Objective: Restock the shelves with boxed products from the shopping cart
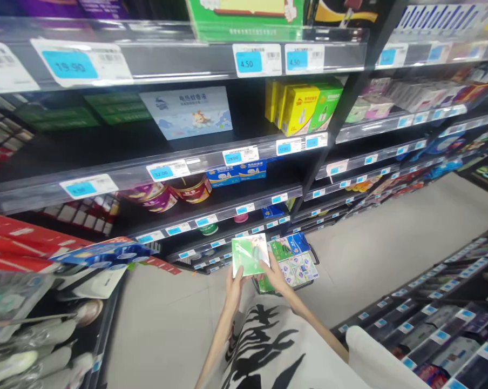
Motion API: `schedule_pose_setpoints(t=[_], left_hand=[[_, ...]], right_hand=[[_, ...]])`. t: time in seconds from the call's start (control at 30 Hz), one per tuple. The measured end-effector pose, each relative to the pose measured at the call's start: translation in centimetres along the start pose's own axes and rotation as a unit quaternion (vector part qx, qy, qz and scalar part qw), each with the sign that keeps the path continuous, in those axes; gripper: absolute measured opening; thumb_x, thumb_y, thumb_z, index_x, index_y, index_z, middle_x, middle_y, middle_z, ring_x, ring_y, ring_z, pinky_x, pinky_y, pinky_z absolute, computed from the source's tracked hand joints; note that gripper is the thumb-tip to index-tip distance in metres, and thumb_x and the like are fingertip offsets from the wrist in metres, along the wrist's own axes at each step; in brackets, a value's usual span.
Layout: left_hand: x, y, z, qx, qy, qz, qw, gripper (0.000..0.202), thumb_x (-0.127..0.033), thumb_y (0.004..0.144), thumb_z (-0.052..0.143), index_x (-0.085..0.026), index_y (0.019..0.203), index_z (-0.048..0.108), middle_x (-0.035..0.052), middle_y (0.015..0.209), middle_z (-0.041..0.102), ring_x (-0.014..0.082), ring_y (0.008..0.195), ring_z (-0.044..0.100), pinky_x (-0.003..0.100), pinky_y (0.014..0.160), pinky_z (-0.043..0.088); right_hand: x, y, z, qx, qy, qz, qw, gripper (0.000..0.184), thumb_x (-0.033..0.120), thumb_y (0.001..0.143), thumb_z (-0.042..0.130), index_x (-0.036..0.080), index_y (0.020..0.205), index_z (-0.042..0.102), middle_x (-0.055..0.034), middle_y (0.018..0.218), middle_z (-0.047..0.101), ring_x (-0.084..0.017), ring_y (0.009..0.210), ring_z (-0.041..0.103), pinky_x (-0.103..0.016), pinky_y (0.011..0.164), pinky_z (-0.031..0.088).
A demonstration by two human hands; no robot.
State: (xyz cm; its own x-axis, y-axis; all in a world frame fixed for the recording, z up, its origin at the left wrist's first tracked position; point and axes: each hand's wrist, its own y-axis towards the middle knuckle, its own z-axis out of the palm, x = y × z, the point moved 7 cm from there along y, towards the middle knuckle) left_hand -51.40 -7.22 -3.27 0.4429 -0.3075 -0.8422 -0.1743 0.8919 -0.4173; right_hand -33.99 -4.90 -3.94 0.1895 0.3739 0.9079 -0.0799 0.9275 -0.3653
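Observation:
A green and white square box (250, 254) is held between my two hands, in front of my shirt. My left hand (235, 283) grips its lower left corner, with the thumb on the front face. On its right edge my right hand (275, 274) closes, thumb also on the front. Just beyond the box, near the floor, a dark-rimmed basket (314, 259) holds several packs: green and blue boxes (296, 244) at the back and white patterned packs (298, 270) in front. My hands and the held box hide part of the basket.
Ahead stands a dark shelf unit (179, 156) with price tags. It bears a light blue box (191, 113), yellow and green boxes (303, 108) and round tins (191, 189). Red and blue packages (102, 254) jut out at left. More shelves (430, 319) stand at right, along the tiled floor (369, 259).

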Motion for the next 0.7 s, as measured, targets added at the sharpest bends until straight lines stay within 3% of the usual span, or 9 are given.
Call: schedule_pose_setpoints(t=[0.1, 0.23, 0.43, 0.6, 0.7], left_hand=[[-1.3, -1.7, -1.3, -0.049, -0.015, 0.041, 0.998, 0.076, -0.059, 0.077, 0.085, -0.024, 0.140, 0.062, 0.0132, 0.143, 0.066, 0.0311, 0.124, 0.068, 0.040, 0.098, 0.061], [-1.7, -2.9, -2.6, -0.064, -0.035, 0.055, 0.996, 0.079, -0.056, 0.076, 0.087, -0.022, 0.143, 0.061, 0.0138, 0.139, 0.069, 0.0315, 0.121, 0.070, 0.041, 0.099, 0.060], [-1.6, -3.8, -2.6, -0.077, -0.028, 0.057, 0.995, 0.076, -0.056, 0.078, 0.084, -0.022, 0.142, 0.062, 0.0138, 0.143, 0.066, 0.0331, 0.129, 0.065, 0.039, 0.098, 0.060], [-1.8, -3.8, -2.2, -0.066, -0.006, 0.072, 0.995, 0.075, -0.057, 0.081, 0.081, -0.021, 0.144, 0.061, 0.0135, 0.143, 0.066, 0.0328, 0.130, 0.064, 0.041, 0.103, 0.058], [-1.8, -3.7, -2.5, -0.085, 0.059, 0.100, 0.990, 0.076, -0.060, 0.081, 0.080, -0.021, 0.143, 0.062, 0.0131, 0.145, 0.065, 0.0339, 0.136, 0.060, 0.044, 0.111, 0.053]], right_hand=[[1.3, -1.5, 1.6, 0.050, -0.045, -0.059, 0.996, 0.038, 0.059, 0.091, 0.067, 0.028, 0.114, 0.062, 0.0010, 0.082, 0.067, -0.018, 0.066, 0.064, -0.032, 0.063, 0.056], [2.3, -2.4, 1.9, 0.051, -0.087, -0.079, 0.992, 0.033, 0.060, 0.094, 0.062, 0.027, 0.100, 0.062, 0.0011, 0.074, 0.059, -0.019, 0.067, 0.057, -0.031, 0.061, 0.051], [4.1, -2.7, 2.3, 0.042, -0.154, -0.122, 0.980, 0.033, 0.054, 0.096, 0.058, 0.023, 0.087, 0.055, 0.0046, 0.069, 0.045, -0.015, 0.066, 0.042, -0.027, 0.062, 0.036], [3.8, -2.6, 2.1, 0.056, -0.147, -0.122, 0.980, 0.032, 0.053, 0.096, 0.058, 0.022, 0.090, 0.057, 0.0050, 0.070, 0.048, -0.014, 0.066, 0.042, -0.027, 0.064, 0.036], [3.1, -2.0, 1.4, 0.024, -0.116, -0.112, 0.987, 0.032, 0.053, 0.092, 0.064, 0.022, 0.094, 0.064, 0.0020, 0.076, 0.059, -0.017, 0.072, 0.052, -0.028, 0.069, 0.043]])
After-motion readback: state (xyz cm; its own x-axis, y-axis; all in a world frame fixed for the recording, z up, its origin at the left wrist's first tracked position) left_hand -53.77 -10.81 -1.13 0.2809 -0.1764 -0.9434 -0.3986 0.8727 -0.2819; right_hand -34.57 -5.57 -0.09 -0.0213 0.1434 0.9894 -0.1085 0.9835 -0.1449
